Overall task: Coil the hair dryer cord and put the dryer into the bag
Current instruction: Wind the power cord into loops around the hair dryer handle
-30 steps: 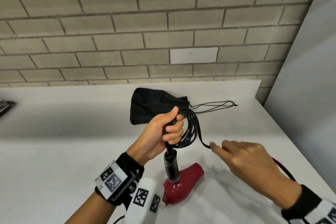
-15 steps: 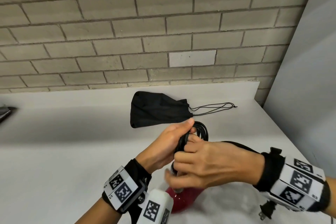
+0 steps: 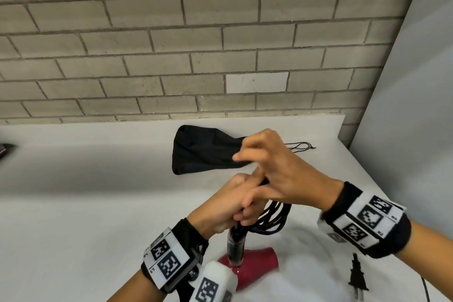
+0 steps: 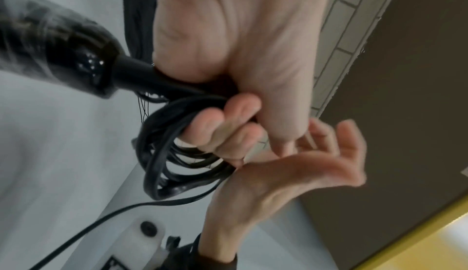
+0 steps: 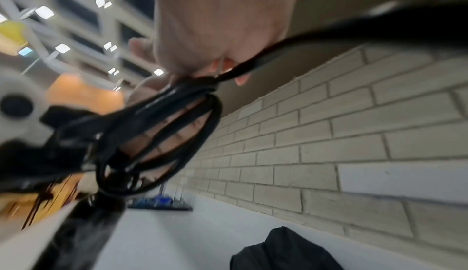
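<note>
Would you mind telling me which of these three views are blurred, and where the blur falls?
Head view: mostly sharp, with slight smear on the red dryer. Left wrist view: the dryer handle and the right hand are motion-smeared, the left hand clearer. Right wrist view: blurriest, the cord coil streaked, brick wall fairly legible.

So I'm at a plain white worktop [image 3: 73, 203] pushed against a beige painted brick wall [image 3: 171, 44], one brick painted white [image 3: 256, 82]. Smooth grey panel [image 3: 416, 105] on my right, ceiling lights overhead [image 5: 62, 48].
</note>
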